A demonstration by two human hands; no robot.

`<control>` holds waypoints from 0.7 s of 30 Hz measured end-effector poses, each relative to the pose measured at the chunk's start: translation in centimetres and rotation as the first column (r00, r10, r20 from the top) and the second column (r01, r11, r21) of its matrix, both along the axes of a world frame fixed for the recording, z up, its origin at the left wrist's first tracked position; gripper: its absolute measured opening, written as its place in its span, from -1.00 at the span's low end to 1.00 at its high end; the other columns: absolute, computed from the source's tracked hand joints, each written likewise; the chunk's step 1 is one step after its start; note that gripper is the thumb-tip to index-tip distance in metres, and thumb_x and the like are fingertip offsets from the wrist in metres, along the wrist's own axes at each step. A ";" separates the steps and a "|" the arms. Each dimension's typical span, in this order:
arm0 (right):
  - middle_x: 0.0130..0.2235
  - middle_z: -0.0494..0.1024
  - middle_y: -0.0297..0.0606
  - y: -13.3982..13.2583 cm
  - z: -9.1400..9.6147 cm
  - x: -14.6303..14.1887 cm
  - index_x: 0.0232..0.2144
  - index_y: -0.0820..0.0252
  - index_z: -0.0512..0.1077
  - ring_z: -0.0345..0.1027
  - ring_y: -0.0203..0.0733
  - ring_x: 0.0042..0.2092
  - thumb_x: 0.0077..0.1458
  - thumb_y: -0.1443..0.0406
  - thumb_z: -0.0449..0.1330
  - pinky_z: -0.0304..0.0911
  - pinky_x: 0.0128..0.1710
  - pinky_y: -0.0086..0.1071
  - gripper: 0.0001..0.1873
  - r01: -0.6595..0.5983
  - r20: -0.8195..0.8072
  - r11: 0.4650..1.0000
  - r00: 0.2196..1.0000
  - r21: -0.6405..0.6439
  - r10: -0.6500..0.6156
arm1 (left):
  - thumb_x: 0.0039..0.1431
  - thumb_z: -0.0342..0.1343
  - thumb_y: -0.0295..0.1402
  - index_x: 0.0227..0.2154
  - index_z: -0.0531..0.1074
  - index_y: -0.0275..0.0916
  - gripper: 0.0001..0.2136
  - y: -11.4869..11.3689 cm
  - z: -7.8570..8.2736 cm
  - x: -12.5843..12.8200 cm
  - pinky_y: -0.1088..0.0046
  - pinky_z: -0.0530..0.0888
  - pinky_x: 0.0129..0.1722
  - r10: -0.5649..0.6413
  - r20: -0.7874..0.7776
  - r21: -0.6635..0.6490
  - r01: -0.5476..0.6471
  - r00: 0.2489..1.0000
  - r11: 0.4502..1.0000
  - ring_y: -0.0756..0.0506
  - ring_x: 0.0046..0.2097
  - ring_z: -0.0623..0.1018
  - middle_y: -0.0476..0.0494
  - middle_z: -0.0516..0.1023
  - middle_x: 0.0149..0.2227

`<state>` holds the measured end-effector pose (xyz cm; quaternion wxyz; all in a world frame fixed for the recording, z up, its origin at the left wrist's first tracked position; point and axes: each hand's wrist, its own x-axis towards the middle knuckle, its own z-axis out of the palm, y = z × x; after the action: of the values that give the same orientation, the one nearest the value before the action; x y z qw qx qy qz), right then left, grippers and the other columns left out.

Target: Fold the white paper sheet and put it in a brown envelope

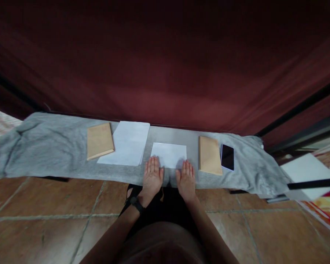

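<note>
A white sheet of paper, smaller than the sheets to its left, lies flat on the grey cloth. My left hand rests palm down with fingers stretched out, its fingertips at the paper's lower left corner. At the lower right corner lies my right hand, also flat, fingers straight and thumb apart. Neither hand holds anything. Left of them are larger white sheets, with a tan notebook overlapping their left edge. A second tan notebook lies to the right of my right hand.
A phone with a dark screen lies beside the right notebook. Grey cloth covers the narrow surface, and a dark red panel rises behind it. A white board and a black bar are at the right.
</note>
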<state>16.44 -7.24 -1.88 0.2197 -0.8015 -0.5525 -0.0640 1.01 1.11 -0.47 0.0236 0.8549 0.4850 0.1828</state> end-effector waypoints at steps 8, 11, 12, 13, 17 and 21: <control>0.34 0.28 -0.02 3.5 0.6 -0.6 0.34 0.33 0.19 0.06 -0.07 0.40 0.44 0.23 -0.18 0.03 0.36 -0.07 -0.46 -0.297 -0.040 0.954 0.955 -0.038 0.295 | 0.34 -0.29 -0.49 0.39 0.00 -0.48 -0.44 1.5 -0.5 2.8 0.07 0.08 0.41 -0.301 -0.144 -0.076 0.292 0.943 0.953 -0.19 0.45 0.01 -0.40 0.11 0.41; 0.33 0.29 -0.01 3.7 0.0 -0.5 0.33 0.33 0.21 0.07 -0.05 0.39 0.44 0.24 -0.14 0.03 0.36 -0.03 -0.48 -0.286 -0.007 0.957 0.958 -0.038 0.286 | 0.33 -0.29 -0.49 0.37 0.04 -0.51 -0.44 1.9 -0.9 2.7 0.10 0.08 0.41 -0.290 -0.162 -0.077 0.281 0.943 0.957 -0.19 0.46 0.00 -0.41 0.09 0.42; 0.33 0.29 0.00 3.7 -0.2 -0.4 0.32 0.34 0.22 0.07 -0.04 0.39 0.43 0.24 -0.13 0.03 0.35 -0.03 -0.48 -0.277 0.006 0.960 0.961 -0.036 0.277 | 0.34 -0.29 -0.48 0.37 0.04 -0.52 -0.44 2.0 -1.0 2.6 0.12 0.08 0.41 -0.279 -0.158 -0.071 0.271 0.947 0.960 -0.19 0.46 0.00 -0.41 0.07 0.42; 0.33 0.29 0.02 3.7 -0.3 -0.4 0.32 0.36 0.22 0.08 -0.03 0.39 0.44 0.23 -0.13 0.03 0.35 -0.03 -0.47 -0.261 0.018 0.965 0.965 -0.034 0.262 | 0.34 -0.28 -0.47 0.37 0.04 -0.52 -0.44 2.1 -1.1 2.5 0.12 0.09 0.40 -0.264 -0.151 -0.065 0.257 0.953 0.964 -0.19 0.46 -0.01 -0.42 0.06 0.42; 0.34 0.26 0.08 3.5 -0.8 -0.1 0.32 0.44 0.20 0.08 0.02 0.38 0.44 0.18 -0.10 0.03 0.35 -0.05 -0.43 -0.176 0.053 0.984 0.983 -0.032 0.177 | 0.38 -0.26 -0.37 0.35 0.08 -0.54 -0.45 2.8 -1.3 2.1 0.12 0.11 0.40 -0.177 -0.110 -0.063 0.171 0.978 0.983 -0.21 0.45 0.04 -0.45 0.09 0.41; 0.36 0.22 0.11 3.5 -0.9 0.1 0.33 0.44 0.18 0.11 0.04 0.36 0.43 0.17 -0.09 0.04 0.34 -0.03 -0.42 -0.103 0.066 0.994 0.992 -0.031 0.105 | 0.39 -0.21 -0.27 0.34 0.12 -0.54 -0.43 3.5 -1.3 1.6 0.10 0.10 0.40 -0.101 -0.081 -0.070 0.095 0.992 0.993 -0.24 0.44 0.07 -0.45 0.11 0.40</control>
<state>16.57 -3.78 -2.77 0.1927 -0.7719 -0.6016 -0.0719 2.61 4.66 -1.72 0.0402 0.8834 0.4487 0.1291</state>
